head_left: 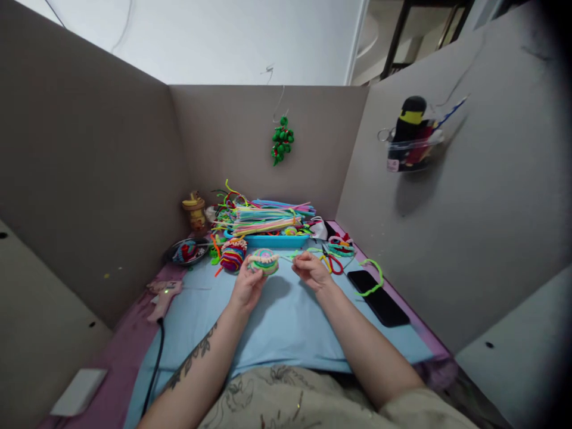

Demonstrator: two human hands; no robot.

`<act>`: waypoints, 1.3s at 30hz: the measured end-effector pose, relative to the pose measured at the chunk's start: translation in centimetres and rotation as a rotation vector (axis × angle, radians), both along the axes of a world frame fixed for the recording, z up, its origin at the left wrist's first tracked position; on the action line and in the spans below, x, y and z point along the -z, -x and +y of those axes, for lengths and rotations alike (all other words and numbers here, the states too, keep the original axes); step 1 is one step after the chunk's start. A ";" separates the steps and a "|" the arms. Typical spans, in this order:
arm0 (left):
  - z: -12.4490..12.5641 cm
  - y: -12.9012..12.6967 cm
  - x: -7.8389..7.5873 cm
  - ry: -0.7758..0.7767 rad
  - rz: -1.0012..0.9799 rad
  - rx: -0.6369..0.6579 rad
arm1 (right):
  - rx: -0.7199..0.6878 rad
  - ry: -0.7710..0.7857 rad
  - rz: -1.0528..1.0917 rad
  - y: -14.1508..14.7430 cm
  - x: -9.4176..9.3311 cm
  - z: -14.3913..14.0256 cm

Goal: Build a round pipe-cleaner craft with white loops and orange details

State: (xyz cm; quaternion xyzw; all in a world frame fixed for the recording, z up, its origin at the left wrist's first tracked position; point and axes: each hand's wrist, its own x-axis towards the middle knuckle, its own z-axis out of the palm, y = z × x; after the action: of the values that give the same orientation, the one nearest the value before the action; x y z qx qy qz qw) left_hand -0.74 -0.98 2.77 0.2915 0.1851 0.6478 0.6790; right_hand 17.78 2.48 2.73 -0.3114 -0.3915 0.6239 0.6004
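Patterned fabric [277,399] covers the person's lap at the bottom edge, and both bare forearms reach forward from it over a light blue cloth [286,333] spread on the surface. On the left forearm a dark tattoo [196,356] shows. With its fingers pressed together, the left hand [247,288] has its grip on a small round coil of fuzzy craft wire [264,261], banded in green, pink and pale blue, and holds it just above the cloth. Just beside it, the right hand [311,271] has its grip pinched on a thin green strand [295,255] that runs across to the coil.

Left of the coil lies a second wound ball [232,256] in red, purple and yellow. Behind both stands a blue tray [277,241] heaped with long pastel fuzzy wires [263,217]. A dark dish [187,251] with more coloured pieces sits at the left, near a small yellow figure [195,210]. Red-handled scissors [332,262] lie to the right of the right hand, and a black phone [378,297] lies further right with a green loop [373,280] across it. A pink glue gun [163,296] rests at the left edge, its black cable [154,369] trailing toward the camera. A green ornament [282,140] hangs on the back wall.
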 end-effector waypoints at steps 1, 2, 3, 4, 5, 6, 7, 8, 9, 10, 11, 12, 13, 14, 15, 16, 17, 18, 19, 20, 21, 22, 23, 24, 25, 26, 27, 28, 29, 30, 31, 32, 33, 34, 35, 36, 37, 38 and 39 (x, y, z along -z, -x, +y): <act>0.0 0.0 0.1 0.014 0.020 0.002 | 0.006 0.002 0.002 0.1 -0.1 -0.1; 0.0 -0.1 0.3 0.026 0.040 0.012 | 0.006 -0.003 -0.003 0.3 -0.1 -0.1; 0.1 -0.1 0.4 0.035 0.057 0.027 | 0.002 -0.010 -0.014 0.5 -0.2 -0.2; 0.1 -0.1 0.4 0.040 0.069 0.041 | -0.001 -0.015 -0.030 0.6 -0.3 -0.3; 0.1 0.0 0.5 0.040 0.076 0.052 | -0.004 -0.014 -0.049 0.8 -0.4 -0.4; 0.1 0.0 0.5 0.036 0.078 0.060 | -0.004 -0.008 -0.067 1.0 -0.4 -0.5; 0.1 0.0 0.4 0.028 0.078 0.067 | -0.005 0.003 -0.085 1.1 -0.4 -0.5; 0.1 0.0 0.4 0.018 0.079 0.073 | -0.005 0.017 -0.096 1.3 -0.4 -0.5; 0.1 -0.1 0.3 0.009 0.081 0.080 | -0.002 0.033 -0.100 1.3 -0.3 -0.5; 0.1 -0.1 0.2 0.002 0.084 0.084 | 0.003 0.048 -0.099 1.4 -0.2 -0.4; 0.0 -0.1 0.2 -0.004 0.089 0.086 | 0.009 0.063 -0.095 1.4 -0.1 -0.3; 0.0 0.0 0.2 -0.006 0.094 0.086 | 0.016 0.077 -0.091 1.3 0.1 -0.2; 0.1 0.0 0.2 -0.005 0.097 0.083 | 0.021 0.091 -0.089 1.2 0.2 0.0; 0.1 0.0 0.2 -0.001 0.099 0.077 | 0.024 0.103 -0.090 1.2 0.4 0.1; 0.1 0.0 0.2 0.005 0.099 0.071 | 0.024 0.111 -0.094 1.1 0.5 0.2; 0.1 0.0 0.3 0.010 0.097 0.066 | 0.027 0.114 -0.099 1.0 0.6 0.3; 0.2 0.1 0.3 0.015 0.095 0.063 | 0.032 0.113 -0.105 1.0 0.6 0.4; 0.2 0.1 0.4 0.020 0.093 0.061 | 0.042 0.109 -0.111 1.0 0.7 0.5; 0.2 0.1 0.4 0.025 0.092 0.060 | 0.053 0.100 -0.116 1.0 0.7 0.5; 0.2 0.1 0.5 0.034 0.093 0.056 | 0.066 0.087 -0.123 1.1 0.7 0.5; 0.2 0.1 0.5 0.048 0.095 0.049 | 0.076 0.069 -0.136 1.2 0.7 0.5; 0.1 0.0 0.6 0.067 0.100 0.039 | 0.083 0.047 -0.158 1.3 0.7 0.5; 0.1 0.0 0.6 0.089 0.106 0.027 | 0.095 0.016 -0.190 1.4 0.7 0.4; 0.1 0.0 0.7 0.108 0.114 0.014 | 0.112 -0.026 -0.236 1.5 0.8 0.3; 0.1 -0.1 0.8 0.123 0.122 0.002 | 0.130 -0.074 -0.292 1.6 0.8 0.2; 0.1 -0.1 0.8 0.133 0.129 -0.008 | 0.148 -0.121 -0.352 1.7 0.9 0.1; 0.1 -0.2 0.9 0.139 0.137 -0.014 | 0.158 -0.163 -0.404 1.8 0.9 0.0; 0.1 -0.2 1.0 0.144 0.144 -0.016 | 0.165 -0.196 -0.436 1.9 0.9 -0.1; 0.1 -0.2 1.0 0.146 0.146 -0.017 | 0.165 -0.218 -0.446 2.0 0.9 -0.2; 0.1 -0.2 1.1 0.147 0.146 -0.015 | 0.166 -0.228 -0.434 2.1 0.9 -0.3; 0.2 -0.2 1.1 0.146 0.143 -0.014 | 0.174 -0.233 -0.407 2.2 0.9 -0.4; 0.2 -0.2 1.1 0.145 0.140 -0.016 | 0.187 -0.236 -0.376 2.3 0.9 -0.4; 0.2 -0.2 1.1 0.144 0.139 -0.020 | 0.205 -0.234 -0.347 2.4 1.0 -0.4; 0.2 -0.1 1.1 0.142 0.140 -0.024 | 0.217 -0.225 -0.324 2.4 1.0 -0.3; 0.2 -0.1 1.1 0.142 0.144 -0.028 | 0.220 -0.208 -0.307 2.4 1.0 -0.3; 0.2 -0.1 1.1 0.144 0.148 -0.032 | 0.213 -0.185 -0.295 2.4 1.0 -0.3; 0.2 -0.1 1.0 0.146 0.149 -0.036 | 0.198 -0.160 -0.288 2.4 1.0 -0.3; 0.2 -0.1 1.0 0.148 0.149 -0.039 | 0.181 -0.136 -0.283 2.3 1.0 -0.3; 0.2 -0.1 1.0 0.150 0.147 -0.040 | 0.167 -0.117 -0.277 2.3 1.0 -0.3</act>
State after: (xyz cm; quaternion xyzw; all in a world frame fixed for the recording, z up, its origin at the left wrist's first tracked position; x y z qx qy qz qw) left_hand -0.62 -0.81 1.81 0.2827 0.2882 0.6225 0.6704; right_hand 15.48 2.13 1.72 -0.3904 -0.4788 0.4990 0.6076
